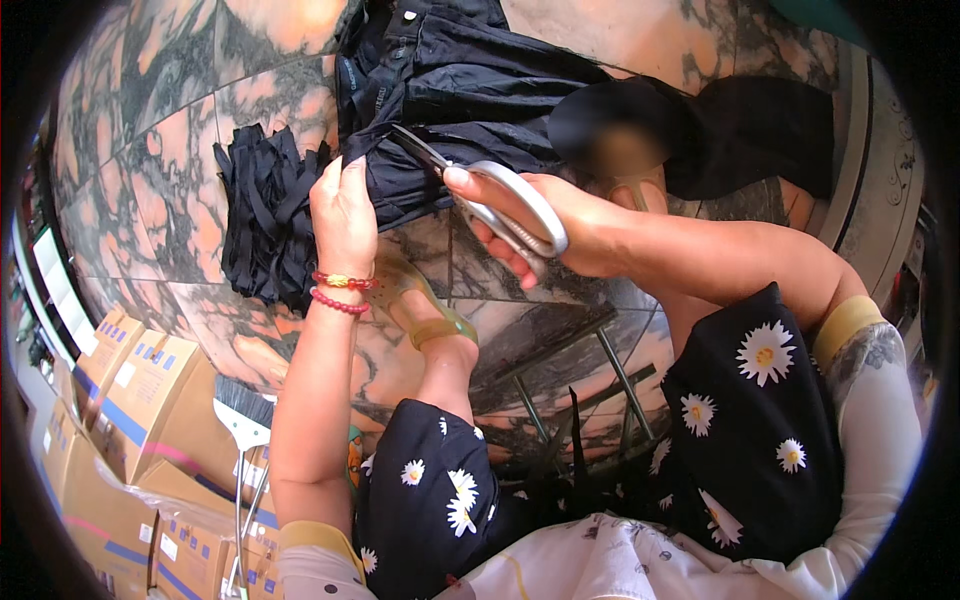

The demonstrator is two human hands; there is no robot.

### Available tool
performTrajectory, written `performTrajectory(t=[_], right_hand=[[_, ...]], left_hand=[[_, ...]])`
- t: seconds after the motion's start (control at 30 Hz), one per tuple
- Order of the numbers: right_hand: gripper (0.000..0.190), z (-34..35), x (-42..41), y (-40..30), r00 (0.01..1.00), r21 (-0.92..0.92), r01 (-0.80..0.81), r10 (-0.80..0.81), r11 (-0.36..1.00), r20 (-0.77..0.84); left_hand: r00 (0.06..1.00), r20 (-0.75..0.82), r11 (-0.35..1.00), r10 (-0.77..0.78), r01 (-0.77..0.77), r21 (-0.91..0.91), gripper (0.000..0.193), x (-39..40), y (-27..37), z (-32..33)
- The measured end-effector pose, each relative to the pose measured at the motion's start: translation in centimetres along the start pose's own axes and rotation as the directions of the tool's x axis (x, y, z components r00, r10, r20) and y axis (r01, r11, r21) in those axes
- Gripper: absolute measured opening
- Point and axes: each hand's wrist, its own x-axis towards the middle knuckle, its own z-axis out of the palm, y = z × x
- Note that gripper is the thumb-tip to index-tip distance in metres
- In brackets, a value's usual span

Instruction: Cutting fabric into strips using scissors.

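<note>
Black trousers [465, 82] lie rumpled on the floor before me, the waistband with its button at the top. Printed writing shows along the waistband's inside. Between the thumb and fingers of my left hand [343, 217] is a gathered edge of this black cloth. My right hand [577, 214] grips grey-handled scissors [517, 206], thumb through one handle loop and fingers around the other. Their blades point up and left, with the tips at the cloth just right of my left hand. To its left lies a heap of black cloth strips [266, 217].
Marbled tiles [165, 180] cover the floor. My sandalled left foot [416, 304] is beneath my arms. Cardboard boxes [142, 405] and a broom [244, 412] stand at lower left. Metal stool legs [619, 382] show between my knees. A blurred patch covers some cloth near my other foot.
</note>
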Motion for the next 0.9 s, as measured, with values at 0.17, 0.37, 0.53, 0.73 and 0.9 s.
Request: performTrajectory(t=[0.17,0.37,0.53,0.73,0.9], right_hand=[[0.069,-5.3,-2.3,0.1,0.989,-0.384,-0.065,0.008,0.921,-0.149],[0.062,-9.3,-6.8,1.4,0.965,-0.573,-0.055,-0.103,0.818,-0.24],[0.06,-9.3,-7.9,2.2,0.964,-0.528,-0.058,-0.09,0.847,-0.25],[0.051,-9.8,-7.6,2.6,0.996,-0.632,-0.006,-0.05,0.775,-0.07],[0.053,-10.4,-6.4,2.3,0.95,-0.372,-0.173,0.055,0.912,-0.309]], left_hand=[[0.926,0.131,0.821,-0.354,0.374,-0.432,0.033,1.0,-1.4,0.3],[0.789,0.373,0.611,-0.488,0.614,-0.499,0.046,-1.3,-1.5,1.9],[0.604,0.396,0.544,-0.691,0.796,-0.265,0.028,-2.7,-2.0,4.4],[0.679,0.335,0.542,-0.653,0.728,-0.42,0.03,-4.1,-0.7,4.6],[0.834,0.391,0.351,-0.39,0.527,-0.774,0.032,-3.8,-0.3,2.0]])
